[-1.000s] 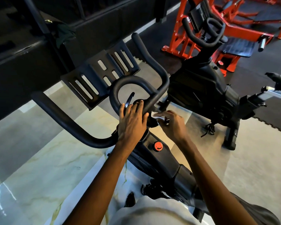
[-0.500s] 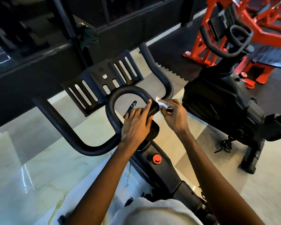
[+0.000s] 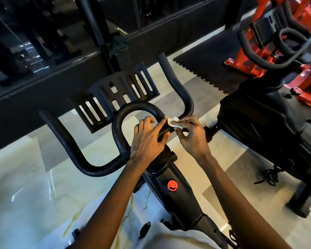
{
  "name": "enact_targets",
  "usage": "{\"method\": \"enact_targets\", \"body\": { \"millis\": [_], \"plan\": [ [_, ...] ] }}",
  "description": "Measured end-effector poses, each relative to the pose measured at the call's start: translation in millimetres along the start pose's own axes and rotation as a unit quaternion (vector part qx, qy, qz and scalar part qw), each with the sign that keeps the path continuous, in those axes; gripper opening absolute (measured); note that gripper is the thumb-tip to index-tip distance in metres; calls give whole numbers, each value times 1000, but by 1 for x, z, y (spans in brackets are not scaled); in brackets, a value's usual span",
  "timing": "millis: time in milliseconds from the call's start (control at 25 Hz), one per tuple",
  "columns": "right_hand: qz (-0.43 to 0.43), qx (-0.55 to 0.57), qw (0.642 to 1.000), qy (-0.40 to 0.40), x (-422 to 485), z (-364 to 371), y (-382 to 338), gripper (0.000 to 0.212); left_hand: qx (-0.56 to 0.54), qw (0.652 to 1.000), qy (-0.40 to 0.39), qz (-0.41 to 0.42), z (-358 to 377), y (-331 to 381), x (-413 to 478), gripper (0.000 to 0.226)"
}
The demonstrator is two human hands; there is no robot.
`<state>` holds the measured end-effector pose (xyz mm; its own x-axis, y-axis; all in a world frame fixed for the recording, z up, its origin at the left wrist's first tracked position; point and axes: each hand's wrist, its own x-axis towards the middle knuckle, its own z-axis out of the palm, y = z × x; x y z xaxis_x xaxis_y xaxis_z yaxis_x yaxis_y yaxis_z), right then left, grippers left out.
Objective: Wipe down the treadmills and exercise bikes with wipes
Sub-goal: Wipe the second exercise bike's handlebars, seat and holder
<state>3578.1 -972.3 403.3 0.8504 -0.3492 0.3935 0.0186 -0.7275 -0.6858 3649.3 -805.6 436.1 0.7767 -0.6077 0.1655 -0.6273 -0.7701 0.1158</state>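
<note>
The person's left hand lay over the right side of the inner loop of the black foam-padded handlebar of a black exercise bike, fingers draped across the top of the bar and the thumb curled underneath, so that the hand gripped it. Just beside it, the right hand pinched a small crumpled white wipe between thumb and fingertips, and the wipe was pressed against the bar where the loop met the right outer arm of the handlebar. Beyond the loop sat a black slotted plastic device tray, tilted up towards the camera. Below the hands, a round red knob stood on the bike's black frame. A second black exercise bike stood to the right, well apart, with a red steel gym frame behind it. A glossy pale marbled floor lay beneath, and a black rubber mat further back.
</note>
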Motion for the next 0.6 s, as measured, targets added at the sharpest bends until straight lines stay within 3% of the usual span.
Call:
{"method": "enact_targets", "body": {
  "millis": [200, 360, 600],
  "plan": [
    [62, 1, 996, 69, 33, -14, 30, 32, 26, 999, -9, 36, 4, 5, 15, 56],
    [13, 14, 998, 58, 23, -9, 34, 25, 6, 997, -42, 57, 3, 7, 24, 53],
    [143, 48, 986, 66, 39, -17, 39, 35, -2, 994, -59, 90, 5, 13, 42, 50]
  ]
}}
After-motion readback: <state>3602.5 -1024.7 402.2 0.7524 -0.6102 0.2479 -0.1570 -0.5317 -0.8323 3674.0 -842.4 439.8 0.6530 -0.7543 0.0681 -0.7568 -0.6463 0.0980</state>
